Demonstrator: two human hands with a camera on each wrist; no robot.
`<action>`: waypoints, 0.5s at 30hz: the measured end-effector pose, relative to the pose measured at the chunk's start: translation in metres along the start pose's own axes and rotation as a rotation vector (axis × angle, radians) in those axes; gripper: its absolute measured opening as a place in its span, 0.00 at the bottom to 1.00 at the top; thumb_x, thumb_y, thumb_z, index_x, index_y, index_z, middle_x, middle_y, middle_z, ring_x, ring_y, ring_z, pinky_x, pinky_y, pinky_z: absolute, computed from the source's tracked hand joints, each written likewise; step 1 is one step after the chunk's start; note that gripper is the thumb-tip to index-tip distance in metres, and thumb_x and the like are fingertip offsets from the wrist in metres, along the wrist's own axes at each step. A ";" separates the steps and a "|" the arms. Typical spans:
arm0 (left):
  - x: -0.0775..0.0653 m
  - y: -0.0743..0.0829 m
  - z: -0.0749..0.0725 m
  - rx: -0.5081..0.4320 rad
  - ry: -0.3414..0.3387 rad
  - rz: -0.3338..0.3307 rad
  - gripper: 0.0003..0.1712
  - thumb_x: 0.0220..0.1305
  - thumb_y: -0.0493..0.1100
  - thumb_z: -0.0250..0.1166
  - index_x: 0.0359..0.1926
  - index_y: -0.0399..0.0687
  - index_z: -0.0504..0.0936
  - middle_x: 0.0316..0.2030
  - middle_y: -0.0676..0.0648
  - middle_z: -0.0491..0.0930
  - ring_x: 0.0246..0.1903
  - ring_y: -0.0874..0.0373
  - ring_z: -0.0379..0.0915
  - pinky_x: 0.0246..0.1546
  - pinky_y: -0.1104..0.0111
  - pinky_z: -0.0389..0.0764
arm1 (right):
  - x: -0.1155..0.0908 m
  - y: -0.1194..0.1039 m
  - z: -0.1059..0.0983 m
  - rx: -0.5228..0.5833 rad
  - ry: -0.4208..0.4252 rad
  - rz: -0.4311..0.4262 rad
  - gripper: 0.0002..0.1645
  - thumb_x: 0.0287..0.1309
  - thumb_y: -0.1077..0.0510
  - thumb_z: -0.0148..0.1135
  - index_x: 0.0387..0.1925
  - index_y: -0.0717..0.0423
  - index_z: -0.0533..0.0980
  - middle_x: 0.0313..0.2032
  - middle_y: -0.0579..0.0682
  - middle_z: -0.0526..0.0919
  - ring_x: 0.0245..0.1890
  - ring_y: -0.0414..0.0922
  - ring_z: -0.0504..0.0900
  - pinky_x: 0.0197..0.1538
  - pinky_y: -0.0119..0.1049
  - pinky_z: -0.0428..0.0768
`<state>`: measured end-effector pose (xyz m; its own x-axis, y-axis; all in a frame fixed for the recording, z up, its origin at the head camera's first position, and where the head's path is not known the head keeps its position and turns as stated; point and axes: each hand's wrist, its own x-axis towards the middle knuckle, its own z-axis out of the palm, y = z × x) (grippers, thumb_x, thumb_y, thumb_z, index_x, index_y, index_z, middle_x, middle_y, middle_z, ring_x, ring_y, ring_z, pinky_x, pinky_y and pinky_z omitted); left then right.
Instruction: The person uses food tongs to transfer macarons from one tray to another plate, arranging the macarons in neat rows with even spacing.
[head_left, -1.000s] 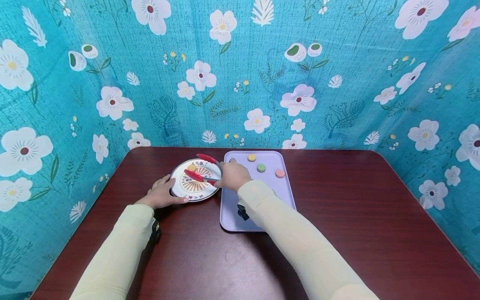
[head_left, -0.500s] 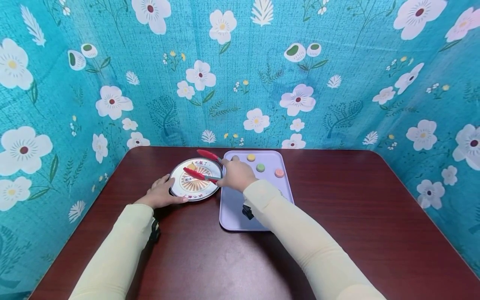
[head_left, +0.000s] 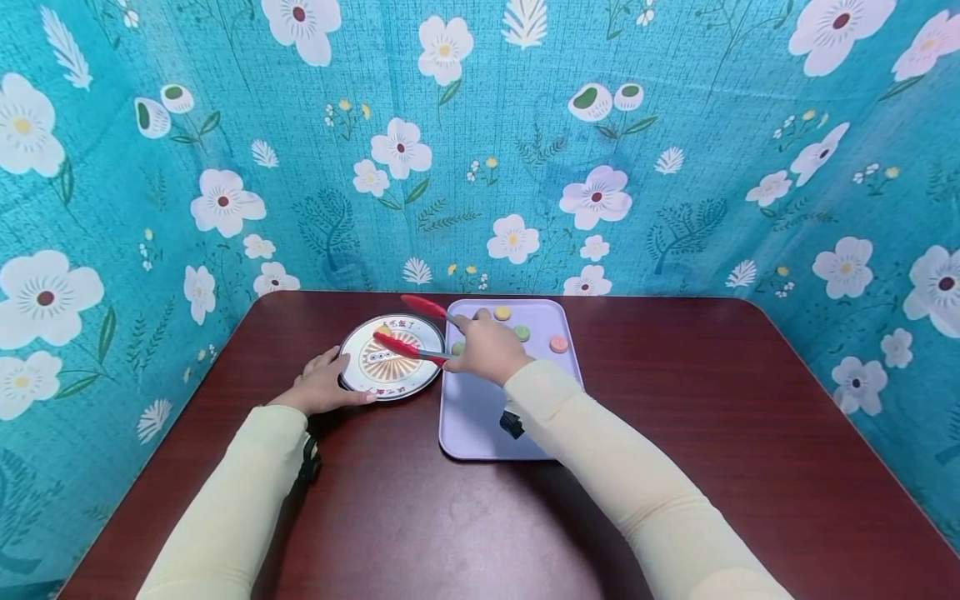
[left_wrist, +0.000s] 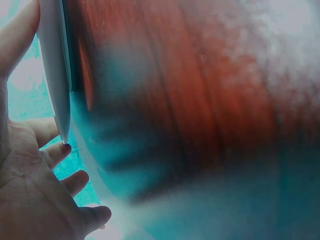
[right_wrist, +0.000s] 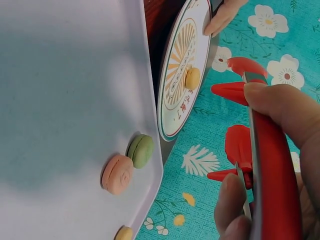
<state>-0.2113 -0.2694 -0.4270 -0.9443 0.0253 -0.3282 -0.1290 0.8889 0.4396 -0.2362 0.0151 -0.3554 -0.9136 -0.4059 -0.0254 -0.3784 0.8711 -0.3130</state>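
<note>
My left hand (head_left: 321, 385) grips the left rim of a round white plate (head_left: 358, 371) with printed decoration, the thumb over its top and fingers around the edge in the left wrist view. On the plate lies a yellow macaron (right_wrist: 193, 78). Red-tipped tongs (head_left: 397, 344) are in my right hand (head_left: 491, 346), with thumb and fingers around the red handle (right_wrist: 272, 175). The tongs' tips stand spread above the plate, with nothing held between them. A green macaron (right_wrist: 141, 151) and a pink macaron (right_wrist: 118, 174) lie side by side on the tray below that hand.
A lilac rectangular tray (head_left: 480, 442) sits right of the plate. Another yellow macaron (head_left: 502, 312), green macaron (head_left: 522, 332) and pink macaron (head_left: 558, 343) lie toward its back and right. A flowered teal cloth (head_left: 465, 167) hangs behind the dark red table (head_left: 697, 400).
My right hand and the tongs have shifted right and slightly up, away from the yellow macaron on the plate. A green macaron at the tray's left edge has come into sight. The left hand stays put.
</note>
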 end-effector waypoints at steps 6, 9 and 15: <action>0.001 -0.001 0.001 -0.002 0.003 0.003 0.66 0.47 0.68 0.70 0.75 0.38 0.47 0.72 0.30 0.40 0.69 0.30 0.34 0.63 0.33 0.49 | -0.007 0.002 -0.004 -0.012 0.033 -0.010 0.47 0.45 0.39 0.74 0.66 0.50 0.69 0.49 0.58 0.76 0.29 0.46 0.78 0.31 0.42 0.80; 0.000 -0.002 0.001 -0.002 0.005 0.009 0.66 0.47 0.68 0.70 0.74 0.37 0.47 0.72 0.30 0.40 0.69 0.30 0.34 0.63 0.33 0.48 | -0.010 0.003 -0.005 -0.010 0.042 -0.006 0.48 0.44 0.40 0.74 0.66 0.51 0.69 0.48 0.57 0.76 0.29 0.46 0.78 0.31 0.43 0.80; -0.001 -0.002 0.001 0.004 0.011 0.024 0.66 0.47 0.68 0.69 0.74 0.36 0.47 0.72 0.30 0.41 0.69 0.30 0.34 0.64 0.33 0.48 | -0.012 0.010 -0.004 -0.001 0.057 0.007 0.47 0.44 0.40 0.74 0.65 0.50 0.70 0.46 0.55 0.75 0.24 0.45 0.78 0.30 0.39 0.78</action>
<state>-0.2104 -0.2704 -0.4282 -0.9503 0.0417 -0.3086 -0.1050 0.8901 0.4435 -0.2294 0.0303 -0.3547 -0.9232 -0.3834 0.0260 -0.3719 0.8743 -0.3119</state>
